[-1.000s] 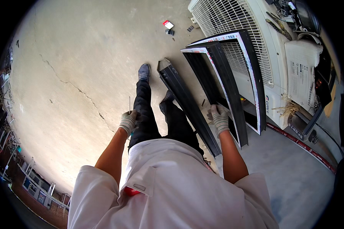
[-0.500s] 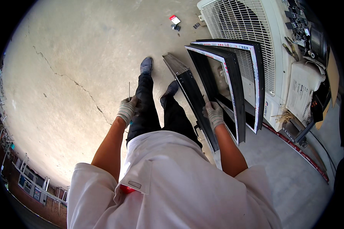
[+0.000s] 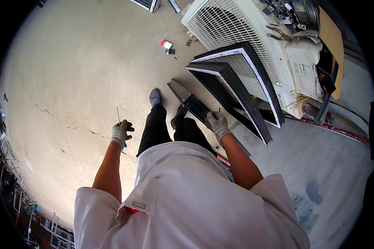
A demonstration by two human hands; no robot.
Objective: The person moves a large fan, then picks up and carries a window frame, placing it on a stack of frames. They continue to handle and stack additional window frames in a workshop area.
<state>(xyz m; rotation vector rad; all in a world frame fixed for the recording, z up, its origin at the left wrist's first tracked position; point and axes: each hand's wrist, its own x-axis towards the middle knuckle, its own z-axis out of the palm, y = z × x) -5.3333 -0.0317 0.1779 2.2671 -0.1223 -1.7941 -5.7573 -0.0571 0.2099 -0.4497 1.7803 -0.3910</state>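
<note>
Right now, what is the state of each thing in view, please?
Left hand: gloved, closed around thin tool.
Thin tool: held, shaft exposed.
Right hand: gloved, at black profile; grip unclear.
Black profile: slanting, partly covered.
Two black frames: tilted, beside white unit.
White unit: grille in place.
Pliers: lying on the unit.
Small box: on floor.
Floor: cracked.

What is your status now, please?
Left hand holding thin tool. Right hand gripping black bar. Two frames standing close, right of bar.
</note>
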